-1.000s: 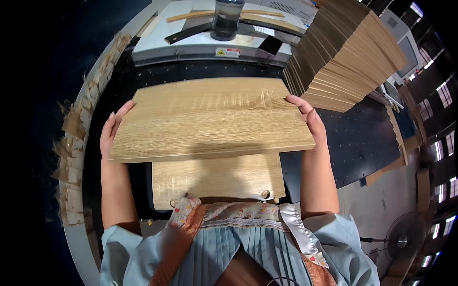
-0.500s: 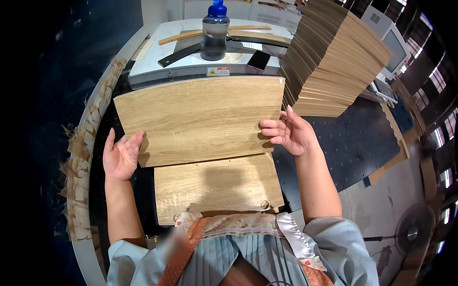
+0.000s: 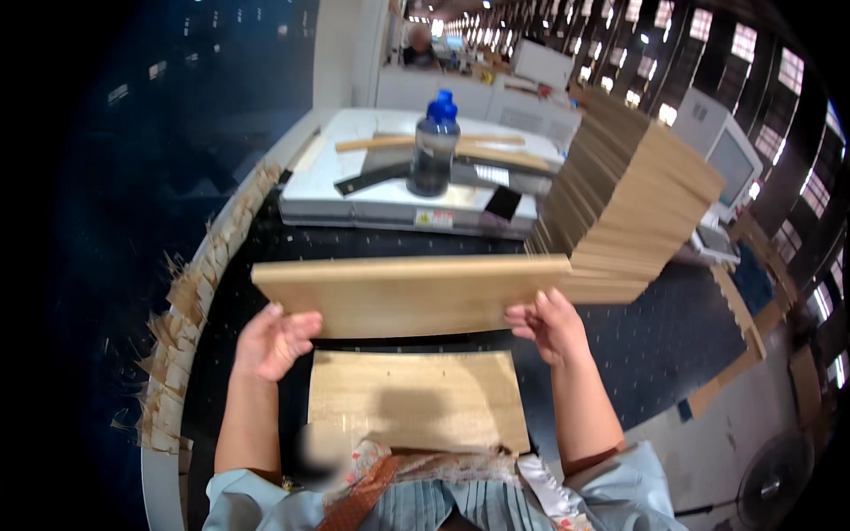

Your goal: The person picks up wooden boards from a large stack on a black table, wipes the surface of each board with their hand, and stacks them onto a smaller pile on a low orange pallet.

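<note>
A light wood-grain board (image 3: 407,301) is held up in front of me, tilted so that its long upper edge shows. My left hand (image 3: 276,341) grips its left end, fingers closed over the lower corner. At the right end, my right hand (image 3: 551,326) has its fingers closed on the board too. Nearer to me, a second wood-grain board (image 3: 416,398) lies flat on the black table, with small holes near its far edge and a shadow across it. The held board is apart from it.
A tall stack of boards (image 3: 629,212) stands at the right, near a monitor (image 3: 730,168). Beyond the black work table (image 3: 620,354), a white platform (image 3: 319,199) bears a blue-capped bottle (image 3: 434,146), wooden strips and a dark phone-like slab (image 3: 503,203). Torn cardboard (image 3: 190,296) lines the left edge.
The held board has tipped from showing its broad face to a steeper slant, with its edge toward me. The whole view has tilted up, so things sit lower in the picture.
</note>
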Demonstrator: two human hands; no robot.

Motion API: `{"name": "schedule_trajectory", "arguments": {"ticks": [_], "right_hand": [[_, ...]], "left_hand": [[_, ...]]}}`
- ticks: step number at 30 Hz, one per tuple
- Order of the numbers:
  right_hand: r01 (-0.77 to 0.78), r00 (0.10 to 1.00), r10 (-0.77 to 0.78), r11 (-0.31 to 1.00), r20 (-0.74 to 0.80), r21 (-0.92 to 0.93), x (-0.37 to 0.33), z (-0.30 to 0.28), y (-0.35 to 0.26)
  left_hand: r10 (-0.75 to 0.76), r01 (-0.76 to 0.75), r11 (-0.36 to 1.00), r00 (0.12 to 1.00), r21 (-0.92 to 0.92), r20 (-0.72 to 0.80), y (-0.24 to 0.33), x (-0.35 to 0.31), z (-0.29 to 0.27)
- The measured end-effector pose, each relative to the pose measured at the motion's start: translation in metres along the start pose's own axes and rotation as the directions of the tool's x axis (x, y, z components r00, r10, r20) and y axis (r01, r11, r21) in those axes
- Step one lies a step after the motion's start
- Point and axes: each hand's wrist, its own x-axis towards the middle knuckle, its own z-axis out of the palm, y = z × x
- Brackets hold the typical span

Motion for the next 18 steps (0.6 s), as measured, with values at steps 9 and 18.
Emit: {"name": "schedule_trajectory", "arguments": {"ticks": [9, 18], "right_hand": [[0.405, 0.843, -0.504, 0.825, 0.187, 0.395, -0.021, 0.003, -0.013], [0.126, 0.983, -0.182, 0.677, -0.001, 0.725, -0.029, 0.049, 0.068]], "left_hand": [[0.119, -0.129, 0.987, 0.987, -0.094, -0.105, -0.043, 0.023, 0.043], [0.179, -0.481, 0.638, 0.852, 0.601, 0.492, -0.100, 0.015, 0.047]]}}
